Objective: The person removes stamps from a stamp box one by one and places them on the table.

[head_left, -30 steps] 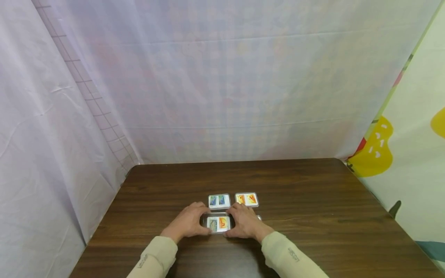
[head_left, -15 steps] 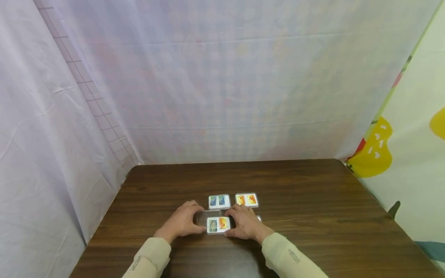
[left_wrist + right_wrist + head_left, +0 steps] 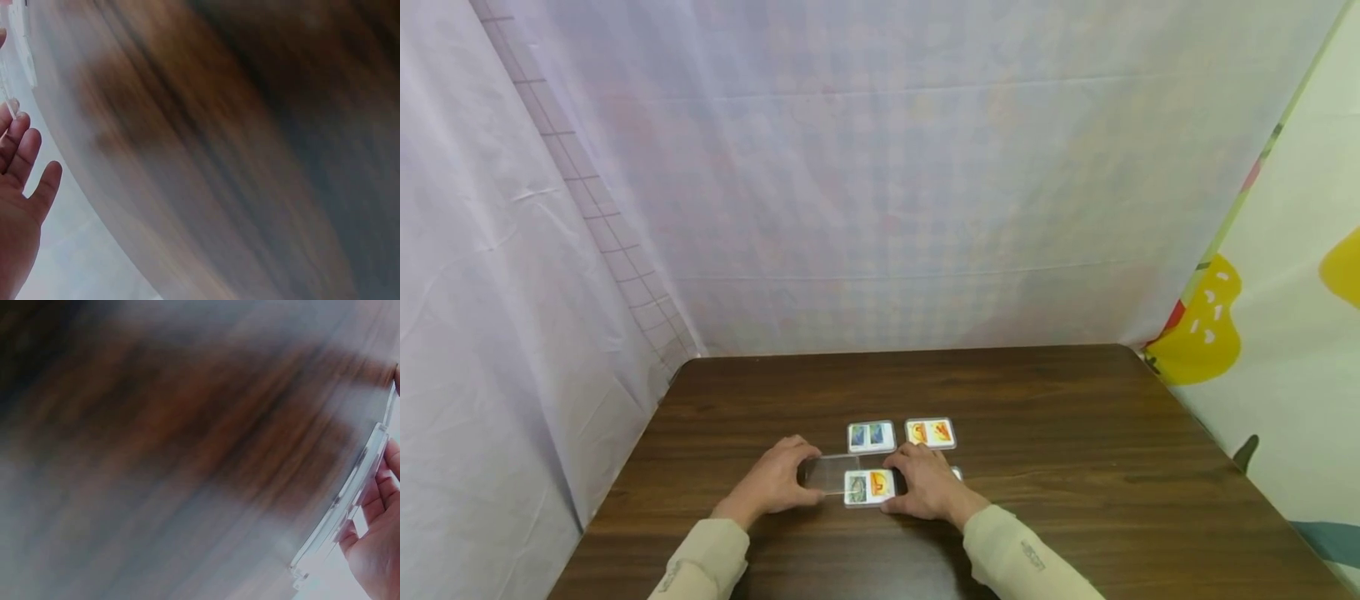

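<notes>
My left hand (image 3: 773, 477) pinches a clear plastic cover (image 3: 829, 474) by its near and far edges, left of the picture case and partly overlapping its left side. The picture case (image 3: 870, 488) is flat and clear-edged, with a greenish picture and an orange one on white. My right hand (image 3: 928, 483) holds the case's right side between thumb and fingers. In the right wrist view, a thick transparent edge of the case (image 3: 344, 503) shows beside the fingers. The left wrist view catches only part of the left hand (image 3: 22, 181) and a sliver of clear plastic.
Behind the hands lie a case with blue-green pictures (image 3: 871, 436) and one with orange pictures (image 3: 930, 432). A white corner of another case (image 3: 957, 472) peeks out past the right hand. Brown wood-grain table (image 3: 1075, 483) surrounds them, with curtains (image 3: 887, 208) behind.
My left hand has slid leftward with the clear cover, drawing it from over the picture case to mostly beside it. The right hand and the case have stayed in place.
</notes>
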A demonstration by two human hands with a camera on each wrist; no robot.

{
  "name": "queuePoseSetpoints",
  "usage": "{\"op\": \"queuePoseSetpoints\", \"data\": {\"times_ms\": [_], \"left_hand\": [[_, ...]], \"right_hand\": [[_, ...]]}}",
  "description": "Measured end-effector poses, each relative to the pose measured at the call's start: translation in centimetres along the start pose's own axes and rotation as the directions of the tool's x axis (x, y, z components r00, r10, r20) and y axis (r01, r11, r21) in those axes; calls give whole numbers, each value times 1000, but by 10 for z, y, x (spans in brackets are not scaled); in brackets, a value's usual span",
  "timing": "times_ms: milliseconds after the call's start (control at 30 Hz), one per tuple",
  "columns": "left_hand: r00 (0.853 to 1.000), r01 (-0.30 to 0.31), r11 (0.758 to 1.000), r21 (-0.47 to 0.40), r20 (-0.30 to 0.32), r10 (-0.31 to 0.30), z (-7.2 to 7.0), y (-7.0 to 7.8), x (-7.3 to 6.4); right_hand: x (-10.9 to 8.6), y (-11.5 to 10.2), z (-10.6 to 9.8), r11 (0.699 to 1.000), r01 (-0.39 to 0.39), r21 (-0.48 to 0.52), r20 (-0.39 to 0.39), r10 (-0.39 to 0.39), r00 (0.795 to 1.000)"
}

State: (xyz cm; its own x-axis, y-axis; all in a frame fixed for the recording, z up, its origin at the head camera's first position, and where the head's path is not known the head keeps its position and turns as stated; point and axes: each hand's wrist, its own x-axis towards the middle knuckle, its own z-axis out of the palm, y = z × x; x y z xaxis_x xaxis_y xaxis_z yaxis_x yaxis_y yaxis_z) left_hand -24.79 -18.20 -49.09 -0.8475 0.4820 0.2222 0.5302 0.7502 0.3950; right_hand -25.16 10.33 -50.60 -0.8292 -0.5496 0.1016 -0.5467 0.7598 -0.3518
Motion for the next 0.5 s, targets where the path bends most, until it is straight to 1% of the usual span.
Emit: {"op": "queuePoseSetpoints", "data": {"times_ms": [233,400,500], "left_hand": [[999,40,999,-5,-13,-40,-10,-11,-11],[998,62,998,-6,-15,-62,-21,-21,-18],[998,65,998,3,-23,-65,-29,-29,-25]], "right_hand": [[-1,0,0,1000,-8,3,5,8,1000],[-1,-1,-1,1000,-5,2,4,5,1000],[-1,-2,0,1000,-3,-2,4,3,1000]]}}
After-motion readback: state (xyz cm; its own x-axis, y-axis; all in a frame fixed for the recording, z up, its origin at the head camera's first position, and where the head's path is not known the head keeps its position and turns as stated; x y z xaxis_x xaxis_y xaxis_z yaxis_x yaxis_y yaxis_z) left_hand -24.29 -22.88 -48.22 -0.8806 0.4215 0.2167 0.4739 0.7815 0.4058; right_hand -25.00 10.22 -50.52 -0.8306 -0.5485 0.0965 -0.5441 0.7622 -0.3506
